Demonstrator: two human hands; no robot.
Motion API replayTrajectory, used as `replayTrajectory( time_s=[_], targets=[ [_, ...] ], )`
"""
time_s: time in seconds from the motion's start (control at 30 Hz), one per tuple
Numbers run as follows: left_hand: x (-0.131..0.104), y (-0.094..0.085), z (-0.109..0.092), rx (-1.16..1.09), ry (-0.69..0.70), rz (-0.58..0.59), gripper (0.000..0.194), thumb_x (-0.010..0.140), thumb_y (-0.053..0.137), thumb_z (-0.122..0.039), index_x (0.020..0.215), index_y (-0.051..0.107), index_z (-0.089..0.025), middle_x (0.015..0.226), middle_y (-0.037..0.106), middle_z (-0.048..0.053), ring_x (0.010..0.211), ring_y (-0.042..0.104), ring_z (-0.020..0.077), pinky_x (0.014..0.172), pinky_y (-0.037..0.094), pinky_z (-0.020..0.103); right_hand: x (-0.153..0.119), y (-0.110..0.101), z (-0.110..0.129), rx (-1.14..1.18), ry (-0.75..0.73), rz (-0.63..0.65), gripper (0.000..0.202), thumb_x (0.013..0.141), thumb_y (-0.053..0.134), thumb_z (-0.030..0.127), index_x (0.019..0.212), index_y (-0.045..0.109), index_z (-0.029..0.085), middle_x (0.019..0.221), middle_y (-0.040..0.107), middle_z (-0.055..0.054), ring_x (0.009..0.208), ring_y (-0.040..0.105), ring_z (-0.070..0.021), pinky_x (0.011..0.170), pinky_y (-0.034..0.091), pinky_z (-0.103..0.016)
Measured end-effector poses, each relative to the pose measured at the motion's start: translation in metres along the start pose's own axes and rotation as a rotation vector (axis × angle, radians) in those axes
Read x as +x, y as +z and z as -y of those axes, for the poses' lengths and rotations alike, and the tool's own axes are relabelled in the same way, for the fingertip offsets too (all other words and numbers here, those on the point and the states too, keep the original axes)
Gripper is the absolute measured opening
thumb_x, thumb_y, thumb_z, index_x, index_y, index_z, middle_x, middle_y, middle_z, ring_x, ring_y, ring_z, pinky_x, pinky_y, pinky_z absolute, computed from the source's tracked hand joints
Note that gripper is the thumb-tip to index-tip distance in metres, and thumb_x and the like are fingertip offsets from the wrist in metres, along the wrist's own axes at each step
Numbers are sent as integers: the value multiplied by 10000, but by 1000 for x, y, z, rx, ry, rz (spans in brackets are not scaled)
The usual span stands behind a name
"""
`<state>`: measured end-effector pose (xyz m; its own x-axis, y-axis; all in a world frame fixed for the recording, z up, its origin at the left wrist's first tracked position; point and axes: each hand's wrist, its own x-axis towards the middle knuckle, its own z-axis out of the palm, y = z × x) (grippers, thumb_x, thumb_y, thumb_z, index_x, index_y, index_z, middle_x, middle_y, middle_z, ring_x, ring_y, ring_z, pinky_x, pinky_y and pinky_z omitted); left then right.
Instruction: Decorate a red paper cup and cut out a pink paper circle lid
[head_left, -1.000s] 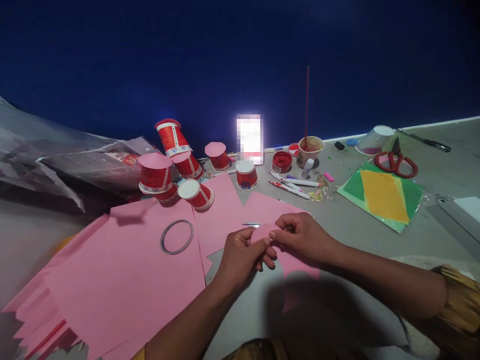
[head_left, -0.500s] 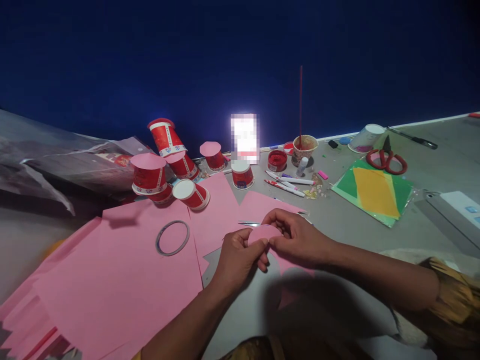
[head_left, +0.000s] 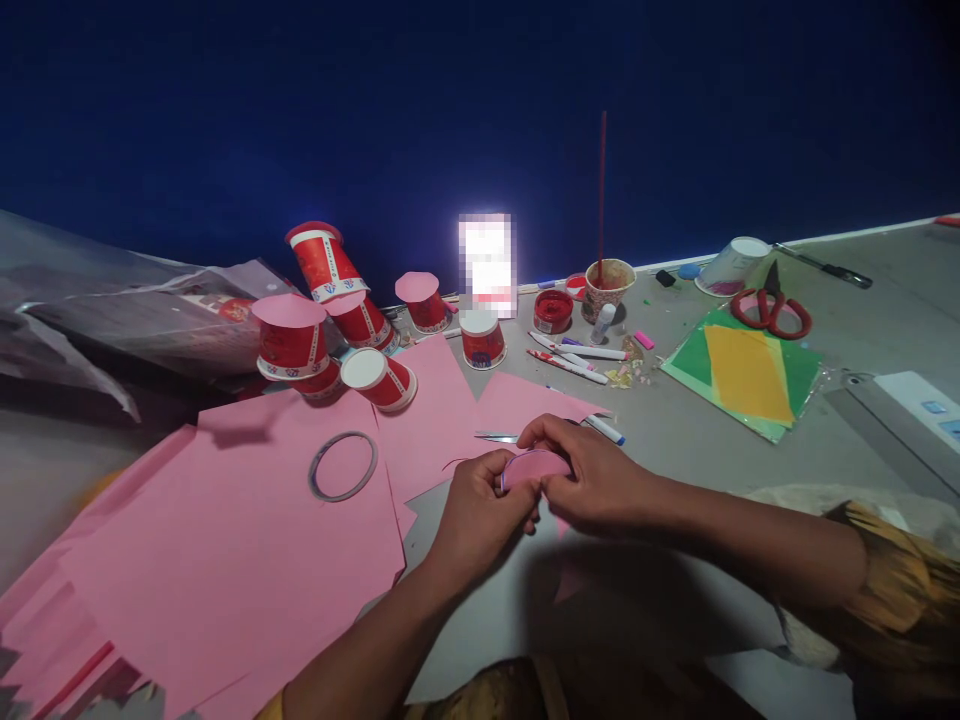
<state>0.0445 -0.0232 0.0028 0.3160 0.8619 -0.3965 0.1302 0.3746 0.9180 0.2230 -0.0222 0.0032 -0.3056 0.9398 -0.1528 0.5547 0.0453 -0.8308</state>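
Between my two hands is a small rounded piece of pink paper (head_left: 537,466) with a dark line along its upper edge. My left hand (head_left: 484,500) pinches its left side between thumb and fingers. On the other side, my right hand (head_left: 596,470) grips it, thumb in front and fingers curled behind. The lower part of the piece is hidden by my thumbs. Just beyond my hands, a pointed metal blade (head_left: 495,437) lies on pink paper; the rest of it is covered by my right hand. Pink scraps (head_left: 574,575) lie under my wrists.
Large pink sheets (head_left: 247,540) cover the left, with a grey ring (head_left: 343,466) on them. Red paper cups (head_left: 380,380) stand behind. Markers (head_left: 577,352), a red paint jar (head_left: 553,312), a cup with a stick (head_left: 609,288), red-handled scissors (head_left: 770,312) and coloured sheets (head_left: 742,375) spread rightward.
The pink piece has tilted and bent a little between my fingers, and its dark edge line now shows. My hands stay close together. The whole view has shifted slightly.
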Motion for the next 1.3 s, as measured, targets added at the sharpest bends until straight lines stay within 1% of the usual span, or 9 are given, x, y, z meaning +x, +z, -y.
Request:
replayTrajectory(
  time_s=[0.1, 0.2, 0.4, 0.5, 0.6, 0.73, 0.87, 1.07, 1.3],
  targets=[
    [0, 0, 0, 52, 20, -15, 153, 676, 638, -295, 744, 686, -166, 530, 588, -34, 463, 531, 124, 486, 440, 251, 0, 0, 1, -37, -14, 6, 414, 718, 583, 172, 1129, 614, 207, 1009, 745, -67, 905, 653, -257, 772, 443, -344],
    [-1, 0, -1, 120, 40, -41, 149, 675, 596, -286, 721, 682, -172, 508, 543, -53, 457, 467, 110, 468, 367, 241, -1, 1, 2, -83, -36, 10, 472, 732, 570, 174, 1202, 608, 195, 1049, 756, -83, 916, 664, -268, 788, 448, -359],
    [0, 0, -3, 270, 136, -113, 154, 660, 585, -285, 633, 680, -166, 600, 559, -32, 619, 465, 118, 582, 360, 242, -2, 3, 5, -193, -28, 31, 490, 772, 579, 178, 1260, 621, 171, 1115, 773, -119, 924, 685, -292, 806, 437, -383],
    [1, 0, -3, 265, 122, -110, 172, 653, 579, -284, 645, 697, -160, 612, 570, -27, 633, 468, 121, 595, 361, 242, -1, 2, 7, -199, -16, 41, 480, 771, 580, 154, 1248, 629, 164, 1096, 774, -120, 924, 682, -293, 803, 431, -382],
    [2, -1, -2, 243, 107, -107, 164, 643, 569, -287, 633, 678, -164, 607, 560, -26, 619, 468, 118, 574, 349, 235, -1, 1, 8, -145, 15, 38, 457, 751, 578, 123, 1200, 644, 173, 1063, 767, -105, 944, 676, -288, 803, 437, -374],
    [2, -3, 0, 201, 45, -95, 107, 623, 592, -296, 587, 573, -197, 519, 481, -45, 496, 439, 107, 468, 291, 231, 0, -1, 6, -20, 57, 13, 437, 707, 581, 91, 1128, 651, 185, 1051, 755, -71, 963, 669, -261, 814, 457, -349],
    [2, -3, -1, 142, -25, -45, 114, 628, 594, -325, 643, 580, -213, 454, 486, -54, 389, 466, 125, 400, 331, 240, 1, 0, 6, 34, 56, 17, 433, 708, 575, 87, 1122, 646, 194, 1004, 744, -44, 925, 662, -240, 788, 455, -333],
    [0, 0, -6, 125, -27, -40, 167, 612, 586, -345, 670, 622, -192, 479, 501, -56, 406, 460, 103, 403, 337, 220, 1, 5, 2, 27, 4, 20, 437, 736, 596, 118, 1164, 630, 200, 1050, 751, -50, 940, 668, -243, 804, 449, -338],
    [0, -2, -4, 154, -6, -39, 152, 626, 590, -342, 631, 596, -191, 491, 506, -46, 445, 461, 104, 435, 323, 221, -1, 4, 1, -16, 2, 33, 475, 726, 597, 113, 1191, 627, 203, 1052, 754, -57, 935, 666, -254, 801, 439, -344]
  ],
)
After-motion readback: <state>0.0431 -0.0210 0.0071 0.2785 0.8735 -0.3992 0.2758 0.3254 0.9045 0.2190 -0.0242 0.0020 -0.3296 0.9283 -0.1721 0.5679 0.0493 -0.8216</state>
